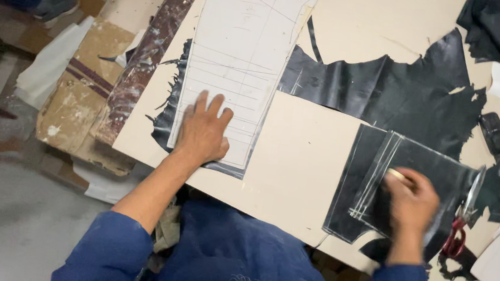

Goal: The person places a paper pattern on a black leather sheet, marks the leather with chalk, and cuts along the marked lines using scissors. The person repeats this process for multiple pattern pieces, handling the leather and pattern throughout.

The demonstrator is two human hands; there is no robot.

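Item 1: our left hand (203, 130), fingers spread flat, pins white paper pattern (238, 64) onto black leather strip (169, 109), stops slipping.
Item 2: our right hand (409, 202) pinches pale marker (395, 174) over cut leather panels (383, 187), table (298, 158) right side.
Item 3: red-handled scissors (460, 221) beside, within reach.
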